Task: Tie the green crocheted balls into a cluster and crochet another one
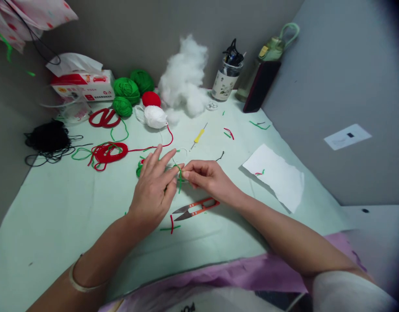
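Both hands meet over the middle of the table at a short strand of green yarn (180, 184). The fingertips of my right hand (207, 177) pinch close around it. On my left hand (152, 186) the thumb and index finger come together at the strand, while the other fingers stretch out and up. A small green and red yarn piece (138, 169) shows partly behind the left hand, which hides most of it. Just below the hands lies a pair of orange-handled thread snips (196, 208), blades pointing left. Crossed red and green yarn scraps (171, 226) rest nearby.
Behind are red scissors (104, 118), green yarn balls (126, 90), a white yarn ball (155, 117), stuffing (184, 78), a pen cup (225, 80), a phone (262, 86) and bottle (271, 48). Black yarn (47, 138), red yarn (110, 152), a yellow-handled hook (199, 135) and paper (274, 173) lie around.
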The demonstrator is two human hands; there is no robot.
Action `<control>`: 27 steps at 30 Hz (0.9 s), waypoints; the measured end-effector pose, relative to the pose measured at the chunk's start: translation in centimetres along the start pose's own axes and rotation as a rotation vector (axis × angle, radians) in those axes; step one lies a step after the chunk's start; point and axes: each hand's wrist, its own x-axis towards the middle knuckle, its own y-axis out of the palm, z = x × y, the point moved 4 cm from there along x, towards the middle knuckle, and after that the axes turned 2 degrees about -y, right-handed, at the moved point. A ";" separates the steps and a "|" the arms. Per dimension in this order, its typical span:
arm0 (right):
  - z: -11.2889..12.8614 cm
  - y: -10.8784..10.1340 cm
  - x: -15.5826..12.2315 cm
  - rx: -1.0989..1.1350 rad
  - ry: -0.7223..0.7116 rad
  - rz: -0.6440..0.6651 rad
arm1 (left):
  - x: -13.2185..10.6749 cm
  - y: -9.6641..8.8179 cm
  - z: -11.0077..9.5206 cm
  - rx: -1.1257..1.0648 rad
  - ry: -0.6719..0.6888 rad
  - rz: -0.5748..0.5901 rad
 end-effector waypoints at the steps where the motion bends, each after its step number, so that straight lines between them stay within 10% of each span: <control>1: 0.1 0.0 -0.1 -0.013 -0.011 -0.014 | 0.1 -0.4 0.1 -0.006 -0.010 -0.031; 20: 1.1 1.1 -1.6 -0.686 -0.397 -0.122 | 0.4 -1.2 1.4 -0.484 -0.425 -0.066; 27: 1.0 0.2 -1.3 -0.651 -0.274 -0.176 | 0.3 -1.6 1.5 -0.636 -0.526 -0.085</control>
